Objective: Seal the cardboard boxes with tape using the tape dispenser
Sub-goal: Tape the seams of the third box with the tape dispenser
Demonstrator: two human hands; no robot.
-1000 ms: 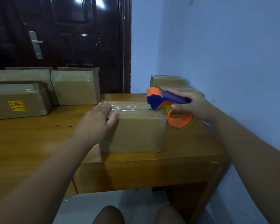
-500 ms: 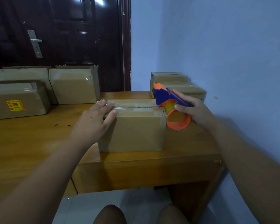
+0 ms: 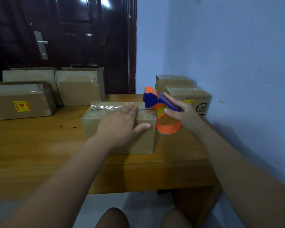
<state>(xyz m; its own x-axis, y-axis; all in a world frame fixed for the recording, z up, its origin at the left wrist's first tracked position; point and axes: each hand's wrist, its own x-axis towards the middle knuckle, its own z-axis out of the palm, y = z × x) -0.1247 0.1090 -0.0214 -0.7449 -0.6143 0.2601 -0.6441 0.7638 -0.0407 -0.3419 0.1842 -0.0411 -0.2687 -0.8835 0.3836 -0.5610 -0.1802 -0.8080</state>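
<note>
Box [image 3: 104,140] on wooden table [image 3: 31,145] | left hand [image 3: 122,124] flat on top, fingers spread | right hand [image 3: 183,114] grips tape dispenser [image 3: 156,104] at box's right edge

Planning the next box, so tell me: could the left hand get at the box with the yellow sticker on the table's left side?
Probably yes. The left hand lies open on the middle box, holding nothing, and bare table lies between it and the stickered box.
</note>
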